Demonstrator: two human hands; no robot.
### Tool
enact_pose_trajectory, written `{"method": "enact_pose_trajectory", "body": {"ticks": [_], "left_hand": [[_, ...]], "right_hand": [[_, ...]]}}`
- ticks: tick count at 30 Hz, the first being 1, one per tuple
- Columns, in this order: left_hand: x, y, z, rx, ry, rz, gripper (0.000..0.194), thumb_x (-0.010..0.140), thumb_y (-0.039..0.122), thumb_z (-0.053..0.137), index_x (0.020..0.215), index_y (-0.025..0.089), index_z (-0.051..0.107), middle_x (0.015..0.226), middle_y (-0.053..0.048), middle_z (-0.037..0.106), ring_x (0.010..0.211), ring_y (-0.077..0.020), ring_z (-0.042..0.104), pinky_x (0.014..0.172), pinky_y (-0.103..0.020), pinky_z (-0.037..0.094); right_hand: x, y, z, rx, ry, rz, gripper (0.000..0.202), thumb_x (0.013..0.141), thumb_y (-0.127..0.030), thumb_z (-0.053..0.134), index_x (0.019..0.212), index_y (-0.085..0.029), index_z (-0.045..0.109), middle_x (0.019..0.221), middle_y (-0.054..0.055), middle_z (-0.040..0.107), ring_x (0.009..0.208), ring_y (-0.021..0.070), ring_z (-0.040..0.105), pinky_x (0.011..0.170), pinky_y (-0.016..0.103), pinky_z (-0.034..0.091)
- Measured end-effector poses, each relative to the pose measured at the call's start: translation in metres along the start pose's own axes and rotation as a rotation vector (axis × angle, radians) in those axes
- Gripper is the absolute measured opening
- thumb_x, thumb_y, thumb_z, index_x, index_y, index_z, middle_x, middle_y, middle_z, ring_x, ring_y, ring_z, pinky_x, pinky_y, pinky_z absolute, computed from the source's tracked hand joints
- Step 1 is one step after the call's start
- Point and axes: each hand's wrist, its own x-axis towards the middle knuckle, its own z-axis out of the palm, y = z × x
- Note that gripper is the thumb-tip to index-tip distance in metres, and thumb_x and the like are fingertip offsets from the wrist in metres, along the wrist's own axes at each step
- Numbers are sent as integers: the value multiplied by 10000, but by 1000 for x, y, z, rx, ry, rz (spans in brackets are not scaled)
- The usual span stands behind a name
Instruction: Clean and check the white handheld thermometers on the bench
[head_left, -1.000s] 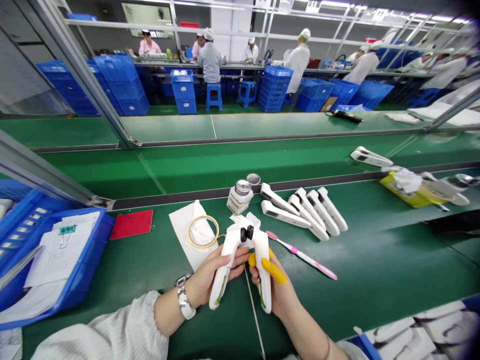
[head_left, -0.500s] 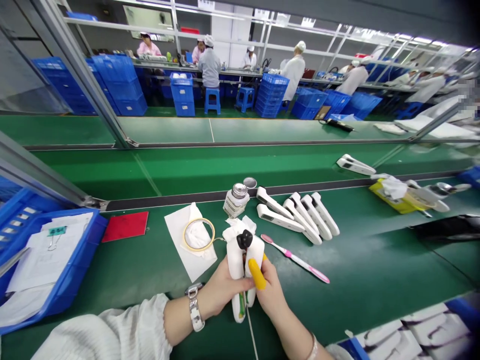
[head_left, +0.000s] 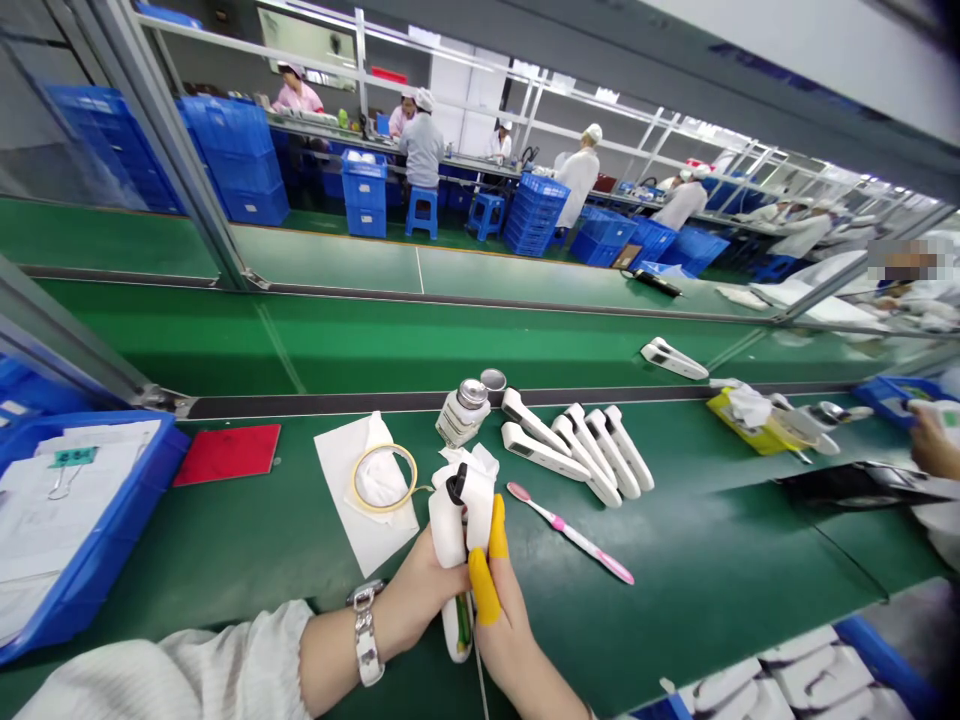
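Observation:
Both of my hands hold a white handheld device housing (head_left: pixel 448 535) in two long halves, above the green table. My left hand (head_left: pixel 417 595) is closed round the left half, and a green strip, like a circuit board, shows at its lower end. My right hand (head_left: pixel 504 610), with yellow finger cots on the thumb and a finger, grips the right half. A black part (head_left: pixel 456 485) sits at the top between the halves. Behind them lies a crumpled white tissue (head_left: pixel 480 460). To the right is a pink and white toothbrush (head_left: pixel 570 533).
Several finished-looking white devices (head_left: pixel 592 450) lie beyond the toothbrush, beside a metal-capped bottle (head_left: pixel 463 412). A tape roll (head_left: pixel 412 480) rests on white paper (head_left: pixel 345 450). A red card (head_left: pixel 229 455), a blue tray (head_left: pixel 169 465) and a yellow box (head_left: pixel 750 432) stand around. Another person's hand (head_left: pixel 934 440) is at far right.
The view has shifted and tilted. The right half has turned against the left one, and my right thumb has moved lower along it. Another person's hand has appeared at the right edge.

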Motion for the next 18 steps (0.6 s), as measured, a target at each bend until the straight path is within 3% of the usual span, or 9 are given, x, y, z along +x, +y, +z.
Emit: {"method": "enact_pose_trajectory", "body": {"ticks": [2,6,10,12,14,16,18], "left_hand": [[-1,3,-1,-28,-4,7,429,713,258,717,1090,152,544,1028,-109,643,955,-262,600,819,-371,483],[-1,6,-1,-131,22,-26,502,712,241,719,1157,159,501,1055,-105,633,1007,-251,587,907,-379,453],[-2,5,0,-156,14,-62,567,686,249,744,1175,155,474,1058,-110,628,1008,-249,591,937,-393,440],[-3,5,0,-156,16,-55,578,676,257,751,1172,153,474,1058,-112,627,1013,-251,590,942,-393,435],[-3,5,-1,-145,37,-67,583,676,268,749,1175,154,470,1045,-109,630,1012,-255,591,933,-390,438],[-3,4,-3,-130,52,-81,585,684,278,739,1184,159,461,1041,-106,629,1012,-257,591,914,-385,446],[-2,2,-4,-116,58,-81,577,696,287,726,1191,170,454,1052,-103,623,1015,-265,586,874,-381,462]], "right_hand": [[5,1,-4,-102,-64,-68,490,963,-365,332,1429,-253,228,1417,72,353,1334,220,281,1076,385,300],[39,1,-31,-481,-45,-214,410,951,-286,296,1344,-215,387,1245,121,526,1156,244,495,966,425,424],[74,8,-43,-665,-6,-246,316,822,-200,493,1113,-166,611,1179,170,565,1191,371,409,1009,621,237],[81,8,-42,-712,-9,-263,229,765,-153,543,958,-169,664,1100,165,607,1163,395,423,996,664,185],[79,3,-44,-709,-14,-294,152,769,-150,544,872,-171,652,1020,142,631,1061,348,510,955,599,316],[72,-8,-49,-676,-7,-332,107,815,-185,524,875,-174,612,941,111,635,905,266,578,821,450,469],[62,-20,-55,-640,19,-373,83,859,-221,502,890,-181,568,845,72,621,760,206,586,679,347,504]]}}
